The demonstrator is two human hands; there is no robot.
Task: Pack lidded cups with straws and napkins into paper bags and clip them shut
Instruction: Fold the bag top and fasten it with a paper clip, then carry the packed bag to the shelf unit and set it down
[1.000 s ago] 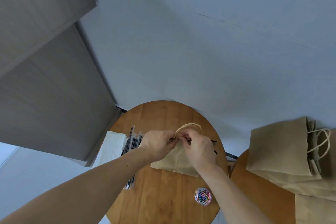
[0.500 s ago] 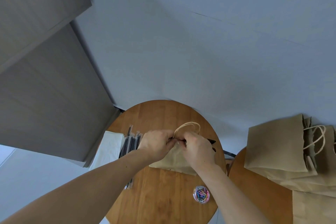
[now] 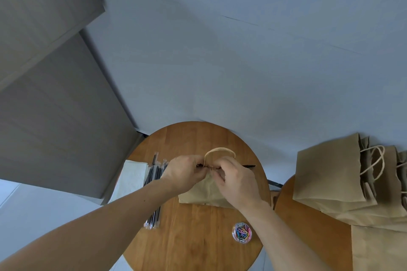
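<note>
Barely any motion since half a second ago: left hand [image 3: 185,171] and right hand [image 3: 239,182] stay together, fingers pinching the mouth of the paper bag [image 3: 204,193] under its handle [image 3: 220,150]. Reads as clipping in progress; the clip itself is hidden. The bag lies mid-table [image 3: 198,248]. Left of bag: straws [image 3: 154,182], then napkins [image 3: 132,180]. Near side of bag: clip tub [image 3: 242,232]. Far right: other bags [image 3: 326,174].

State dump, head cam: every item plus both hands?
paper bag: top pinched together
left hand: pinches bag top
right hand: pinches bag top
straws: wrapped, lying left of bag
napkins: flat stack, left of straws
clip tub: upright, untouched, clips inside
spare bags: flat, piled at right
</note>
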